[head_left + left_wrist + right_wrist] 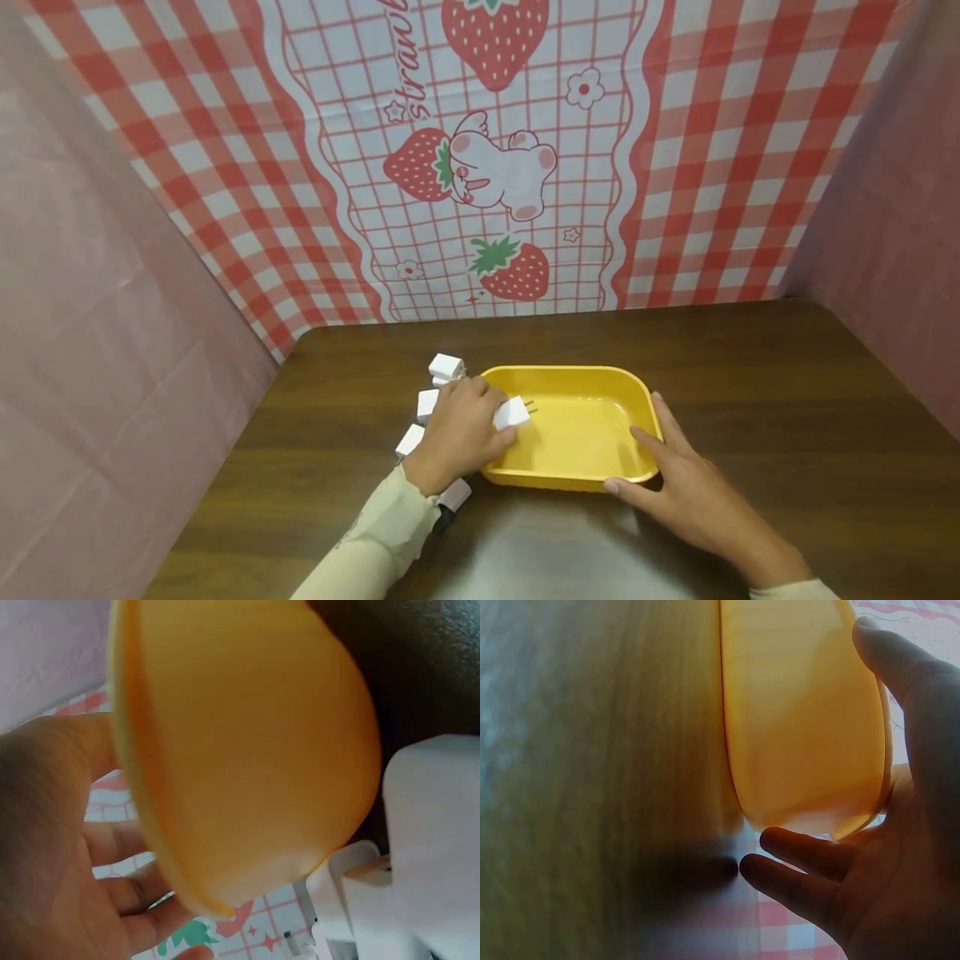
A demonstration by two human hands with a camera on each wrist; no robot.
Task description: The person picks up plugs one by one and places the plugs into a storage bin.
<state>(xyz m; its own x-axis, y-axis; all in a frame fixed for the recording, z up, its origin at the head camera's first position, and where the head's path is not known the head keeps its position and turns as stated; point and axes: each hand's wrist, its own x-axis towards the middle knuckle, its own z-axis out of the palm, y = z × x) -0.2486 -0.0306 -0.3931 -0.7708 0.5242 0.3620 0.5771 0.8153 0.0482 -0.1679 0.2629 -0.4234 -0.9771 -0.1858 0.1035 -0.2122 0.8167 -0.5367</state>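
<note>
A white plug-in charger (512, 413) with two metal prongs is pinched in my left hand (459, 425), over the left end of a yellow plastic basin (577, 429). Its prongs point right, into the basin. My right hand (697, 496) holds the basin's right end, thumb at the front corner and one finger over the rim. In the left wrist view the basin's outer wall (255, 750) lies beside the left hand, whose held charger is hidden there. The right wrist view has the right thumb on the rim and fingers (802, 896) along the outside.
Left of the basin lie several white chargers, among them one at the back (446, 366) and one nearer the front (410, 440). A grey-white one (453, 496) and a black piece (444, 522) lie by the left wrist. A strawberry-print cloth (495, 167) hangs behind the brown table (750, 375).
</note>
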